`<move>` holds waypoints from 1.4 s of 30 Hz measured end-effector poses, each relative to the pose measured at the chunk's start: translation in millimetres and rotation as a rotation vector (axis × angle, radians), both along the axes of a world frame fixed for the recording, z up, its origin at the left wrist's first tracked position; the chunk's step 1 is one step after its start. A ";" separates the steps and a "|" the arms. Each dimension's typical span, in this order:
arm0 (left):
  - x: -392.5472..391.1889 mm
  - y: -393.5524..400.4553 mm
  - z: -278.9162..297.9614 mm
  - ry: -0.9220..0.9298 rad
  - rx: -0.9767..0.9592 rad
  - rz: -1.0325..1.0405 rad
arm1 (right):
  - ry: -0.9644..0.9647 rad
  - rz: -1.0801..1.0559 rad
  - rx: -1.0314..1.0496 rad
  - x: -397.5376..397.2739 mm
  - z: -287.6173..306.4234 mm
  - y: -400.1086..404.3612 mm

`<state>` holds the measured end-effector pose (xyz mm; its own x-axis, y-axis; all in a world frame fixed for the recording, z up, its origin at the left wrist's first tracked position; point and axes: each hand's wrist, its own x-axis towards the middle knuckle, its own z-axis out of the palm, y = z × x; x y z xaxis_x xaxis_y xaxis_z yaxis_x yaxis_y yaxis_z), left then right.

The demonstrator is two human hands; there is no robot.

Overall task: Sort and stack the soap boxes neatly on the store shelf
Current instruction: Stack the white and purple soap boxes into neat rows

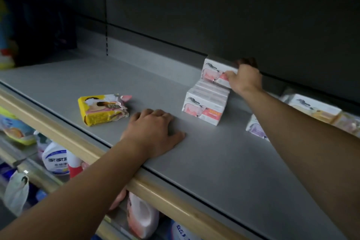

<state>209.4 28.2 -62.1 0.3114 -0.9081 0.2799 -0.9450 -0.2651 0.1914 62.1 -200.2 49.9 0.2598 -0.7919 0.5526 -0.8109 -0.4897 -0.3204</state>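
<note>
Both forearms were bare to the frame's lower edge, sleeves nowhere in sight; the left hand (153, 132) and right hand (246, 79) seemingly wore no rings (footage dim, blurred).

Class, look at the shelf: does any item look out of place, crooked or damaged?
Yes. The yellow soap packet lies alone and skewed on the grey shelf, its wrapper crumpled and torn at one end, unlike the white soap boxes stacked squarely further right.
</note>
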 end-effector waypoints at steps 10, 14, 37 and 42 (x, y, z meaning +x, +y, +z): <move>-1.8 -0.6 1.2 0.019 0.024 -0.001 | 0.088 0.007 -0.079 6.9 -21.2 -17.6; -1.9 0.4 1.3 0.016 0.031 -0.003 | 0.101 0.013 -0.055 6.6 -18.6 -15.3; -2.0 2.5 9.5 -0.005 0.026 -0.034 | 0.319 -0.055 -0.029 -150.2 -66.7 71.2; -12.1 11.2 19.2 0.011 -0.056 -0.060 | 0.048 0.195 -0.016 -152.5 -70.7 127.2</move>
<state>197.3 39.4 -42.9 0.2603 -0.9082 0.3278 -0.9566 -0.1965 0.2152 -90.4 -73.0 -20.8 0.4333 -0.7156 0.5478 -0.7146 -0.6432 -0.2749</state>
